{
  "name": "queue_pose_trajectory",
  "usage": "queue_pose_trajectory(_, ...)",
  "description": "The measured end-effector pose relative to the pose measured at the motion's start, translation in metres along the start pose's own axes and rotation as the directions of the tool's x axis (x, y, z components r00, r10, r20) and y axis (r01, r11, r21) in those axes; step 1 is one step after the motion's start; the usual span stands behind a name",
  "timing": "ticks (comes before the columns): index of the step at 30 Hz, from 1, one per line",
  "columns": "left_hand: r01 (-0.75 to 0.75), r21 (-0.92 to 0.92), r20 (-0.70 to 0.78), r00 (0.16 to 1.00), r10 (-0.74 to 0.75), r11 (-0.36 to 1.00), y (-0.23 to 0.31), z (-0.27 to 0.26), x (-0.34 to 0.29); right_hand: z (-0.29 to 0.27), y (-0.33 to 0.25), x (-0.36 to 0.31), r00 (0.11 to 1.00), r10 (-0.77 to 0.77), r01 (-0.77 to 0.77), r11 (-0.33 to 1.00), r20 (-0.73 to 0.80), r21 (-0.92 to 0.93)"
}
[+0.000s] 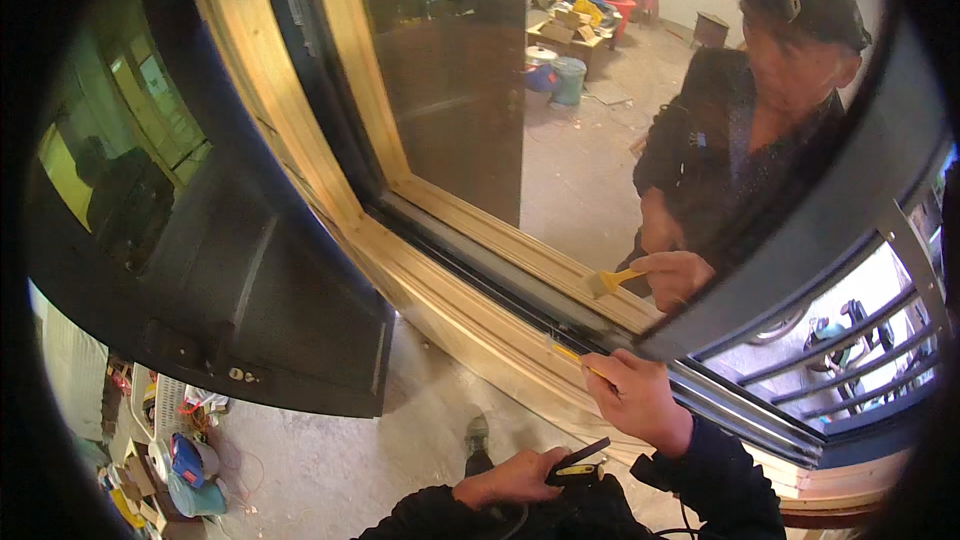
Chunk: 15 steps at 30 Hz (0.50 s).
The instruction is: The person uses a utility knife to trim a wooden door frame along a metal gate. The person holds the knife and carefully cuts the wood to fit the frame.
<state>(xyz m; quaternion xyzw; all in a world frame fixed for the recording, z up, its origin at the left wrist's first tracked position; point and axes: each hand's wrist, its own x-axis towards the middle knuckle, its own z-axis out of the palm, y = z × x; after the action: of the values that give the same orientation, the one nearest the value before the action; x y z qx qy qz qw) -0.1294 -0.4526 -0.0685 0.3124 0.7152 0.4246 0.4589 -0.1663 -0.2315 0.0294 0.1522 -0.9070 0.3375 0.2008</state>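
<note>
My right hand (640, 398) pinches the yellow handle of a small flat brush (568, 352). The pale bristle end lies at the black lower track (500, 302) of a sliding window, beside the light wooden frame (455, 325). Lower down, my left hand (515, 478) is closed around a dark tool with a yellow-edged part (578, 470); its exact kind is not clear. The window glass (590, 175) mirrors my upper body and the brush, whose bristles look wide and pale in the reflection.
A dark door panel (250, 310) stands open at the left. Beyond it on the floor are a white plastic basket (160, 405), a light blue bucket (197, 496) and cardboard. Metal bars (850, 365) cross the opening at the right. My shoe (477, 430) shows below the sill.
</note>
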Motion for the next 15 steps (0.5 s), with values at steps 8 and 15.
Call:
queue_pose_trajectory(8,-0.033,-0.014,-0.145,0.989,0.031,0.999,-0.09,-0.112,-0.07,0.158,-0.036,0.141,0.972,-0.211,0.227,0.957,0.104,-0.179)
queue_pose_trajectory(15,0.161,-0.118,-0.194,0.964,-0.182,0.98,-0.114,-0.173,-0.134,0.28,-0.033,0.256,0.944,-0.321,0.329,0.928,0.07,-0.178)
